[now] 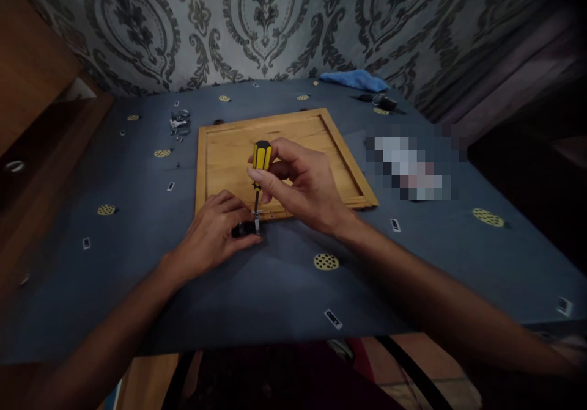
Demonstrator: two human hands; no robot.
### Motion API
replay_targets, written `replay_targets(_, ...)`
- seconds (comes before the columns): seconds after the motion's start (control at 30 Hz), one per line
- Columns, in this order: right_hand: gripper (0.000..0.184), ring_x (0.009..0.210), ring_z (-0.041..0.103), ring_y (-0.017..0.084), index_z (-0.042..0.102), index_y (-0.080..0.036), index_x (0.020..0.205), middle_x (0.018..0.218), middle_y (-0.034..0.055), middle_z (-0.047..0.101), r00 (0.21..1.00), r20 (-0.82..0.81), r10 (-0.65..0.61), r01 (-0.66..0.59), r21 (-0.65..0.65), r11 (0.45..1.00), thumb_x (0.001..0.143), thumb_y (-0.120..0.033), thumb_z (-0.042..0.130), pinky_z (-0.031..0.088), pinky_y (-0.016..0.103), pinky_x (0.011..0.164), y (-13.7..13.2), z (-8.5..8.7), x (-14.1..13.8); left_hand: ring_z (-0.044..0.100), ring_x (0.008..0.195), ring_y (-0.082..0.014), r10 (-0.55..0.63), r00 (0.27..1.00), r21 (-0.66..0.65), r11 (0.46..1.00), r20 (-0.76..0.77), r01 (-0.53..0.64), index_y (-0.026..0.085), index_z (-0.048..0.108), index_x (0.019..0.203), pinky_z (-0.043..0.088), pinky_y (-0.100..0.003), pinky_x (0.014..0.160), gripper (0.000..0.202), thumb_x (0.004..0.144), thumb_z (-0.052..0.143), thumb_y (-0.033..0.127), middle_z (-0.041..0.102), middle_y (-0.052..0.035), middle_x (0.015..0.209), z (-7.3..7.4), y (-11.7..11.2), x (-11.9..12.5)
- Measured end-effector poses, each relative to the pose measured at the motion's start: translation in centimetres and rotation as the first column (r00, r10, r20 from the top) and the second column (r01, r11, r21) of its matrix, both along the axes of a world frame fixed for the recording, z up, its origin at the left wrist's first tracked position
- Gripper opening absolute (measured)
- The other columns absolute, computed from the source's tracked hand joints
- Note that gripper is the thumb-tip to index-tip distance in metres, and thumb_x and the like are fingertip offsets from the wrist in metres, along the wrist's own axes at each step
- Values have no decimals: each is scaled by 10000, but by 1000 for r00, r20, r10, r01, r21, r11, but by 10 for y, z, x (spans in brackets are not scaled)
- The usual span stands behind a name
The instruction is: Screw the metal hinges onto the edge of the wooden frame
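Observation:
My right hand [305, 184] is closed round the handle of a yellow and black screwdriver [262, 155], held upright over the near edge of a framed wooden panel [275, 129]. The screwdriver's shaft points down to a small metal piece on that edge; whether its tip sits in a screw is too small to tell. My left hand [215, 223] rests against the panel's near edge. Between its thumb and fingers is a hinge [246, 229], dark with a shiny metal end, partly hidden by the fingers. The panel lies flat on the cloth-covered table.
Several metal hinges [180, 123] lie on the dark blue tablecloth [137, 263] left of the panel, with tiny loose parts nearby. A blue cloth [355, 80] and a dark tool [384, 101] are at the back right. A blurred-out item [408, 162] lies at the right.

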State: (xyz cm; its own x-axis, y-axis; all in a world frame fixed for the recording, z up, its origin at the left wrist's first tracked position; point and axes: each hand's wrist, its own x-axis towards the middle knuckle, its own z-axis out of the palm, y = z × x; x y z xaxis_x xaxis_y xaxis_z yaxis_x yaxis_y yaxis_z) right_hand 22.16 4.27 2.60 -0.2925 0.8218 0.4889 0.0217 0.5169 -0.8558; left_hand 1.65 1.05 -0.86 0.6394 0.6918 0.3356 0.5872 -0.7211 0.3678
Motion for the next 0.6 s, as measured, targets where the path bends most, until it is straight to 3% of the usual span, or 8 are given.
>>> replay_targets(0.33,385,590,519,105,507,-231,785,689,-47,520,997,76,-13,9,51,999,945,-486,746,417,255,510,0,0,0,663,963,-269,-27,1000,26,999,11,27,191,772,1027,552,-425,855,260,947,777,438,782,-70,1009,-1,1,-1)
replay_targets(0.6,431,524,405,79,431,-246,770,662,-82,431,997,14,-74,72,121,990,921,-430,790,336,253,488,-3,-3,-8,674,1012,-281,-3,1000,0,1000,-2,3,206,782,1013,552,-465,943,245,946,776,442,783,-74,1048,-2,1,-1)
